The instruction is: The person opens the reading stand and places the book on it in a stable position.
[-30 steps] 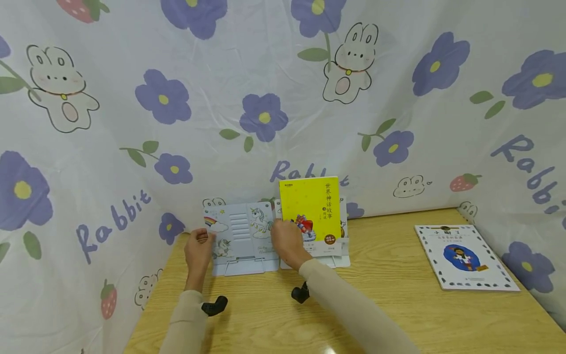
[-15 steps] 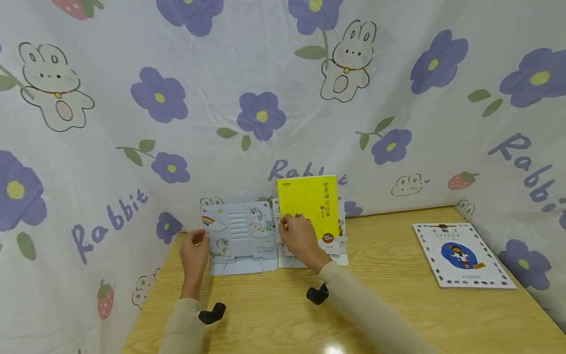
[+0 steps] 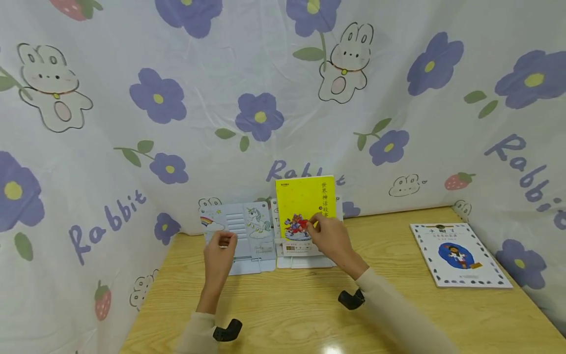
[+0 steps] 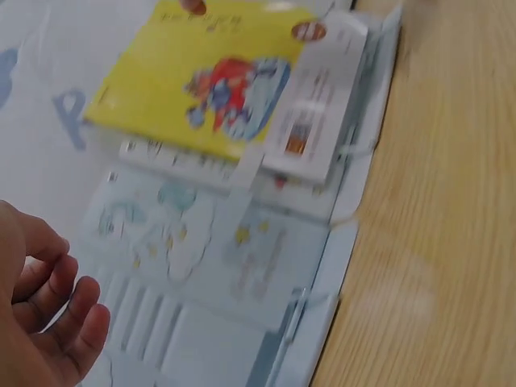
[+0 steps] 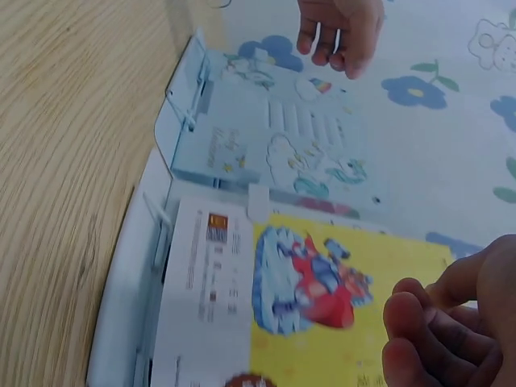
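A yellow book (image 3: pixel 300 196) with a red-caped figure on its cover leans upright on a white book stand (image 3: pixel 305 263) at the back of the table. Beside it on the left stands a pale blue book stand (image 3: pixel 260 237) printed with unicorns. My left hand (image 3: pixel 219 258) hovers in front of that stand, fingers loosely bent, holding nothing. My right hand (image 3: pixel 336 242) is in front of the yellow book's right half, overlapping the cover. In the right wrist view its fingers (image 5: pixel 403 318) curl loosely over the yellow cover, and a white clip (image 5: pixel 258 201) sits at the book's edge.
A white picture book (image 3: pixel 455 253) with a blue oval lies flat on the wooden table (image 3: pixel 389 295) at the right. Behind everything hangs a curtain (image 3: pixel 212 162) with purple flowers and rabbits. Each wrist wears a black camera mount (image 3: pixel 227 330).
My right hand has moved right, from the yellow book's left edge across its cover. My left hand has left the blue stand's left edge and moved right, in front of it.
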Tool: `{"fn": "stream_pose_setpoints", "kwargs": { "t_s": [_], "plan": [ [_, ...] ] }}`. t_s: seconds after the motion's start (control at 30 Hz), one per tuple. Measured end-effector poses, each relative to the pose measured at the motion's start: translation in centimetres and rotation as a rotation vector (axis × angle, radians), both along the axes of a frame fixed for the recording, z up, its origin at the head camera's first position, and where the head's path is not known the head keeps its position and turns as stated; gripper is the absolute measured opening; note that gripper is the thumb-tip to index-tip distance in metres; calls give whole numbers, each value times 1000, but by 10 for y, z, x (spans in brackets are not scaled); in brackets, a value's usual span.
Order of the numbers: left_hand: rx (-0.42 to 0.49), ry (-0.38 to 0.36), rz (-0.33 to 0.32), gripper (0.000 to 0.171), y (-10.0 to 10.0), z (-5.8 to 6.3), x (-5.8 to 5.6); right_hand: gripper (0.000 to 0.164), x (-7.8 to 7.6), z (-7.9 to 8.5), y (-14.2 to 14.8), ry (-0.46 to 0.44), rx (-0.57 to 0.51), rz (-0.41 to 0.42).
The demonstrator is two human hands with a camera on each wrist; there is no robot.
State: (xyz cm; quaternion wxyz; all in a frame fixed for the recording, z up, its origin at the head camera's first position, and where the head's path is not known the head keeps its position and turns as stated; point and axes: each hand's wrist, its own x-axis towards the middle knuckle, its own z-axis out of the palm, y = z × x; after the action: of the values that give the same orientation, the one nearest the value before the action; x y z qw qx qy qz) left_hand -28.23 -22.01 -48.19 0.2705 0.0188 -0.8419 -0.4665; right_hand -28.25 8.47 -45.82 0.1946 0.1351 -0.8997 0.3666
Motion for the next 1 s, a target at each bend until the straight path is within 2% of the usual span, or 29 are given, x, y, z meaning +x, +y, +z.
{"fn": "stream_pose_setpoints", "kwargs": {
  "t_s": [0.17, 0.3, 0.43, 0.7, 1.0],
  "plan": [
    [-20, -62, -171, 10, 34, 2, 15, 18, 7, -5, 31, -53, -14, -56],
    [5, -89, -288, 12, 60, 1, 24, 22, 13, -8, 59, -110, -55, -93],
    [36, -113, -366, 14, 86, -2, 30, 27, 18, -12, 88, -122, -76, -127],
    [101, -174, -511, 17, 134, -9, 42, 36, 33, -20, 148, -81, -20, -222],
    [165, -258, -649, 15, 191, -22, 53, 49, 51, -26, 209, -169, 16, -332]
  ]
}}
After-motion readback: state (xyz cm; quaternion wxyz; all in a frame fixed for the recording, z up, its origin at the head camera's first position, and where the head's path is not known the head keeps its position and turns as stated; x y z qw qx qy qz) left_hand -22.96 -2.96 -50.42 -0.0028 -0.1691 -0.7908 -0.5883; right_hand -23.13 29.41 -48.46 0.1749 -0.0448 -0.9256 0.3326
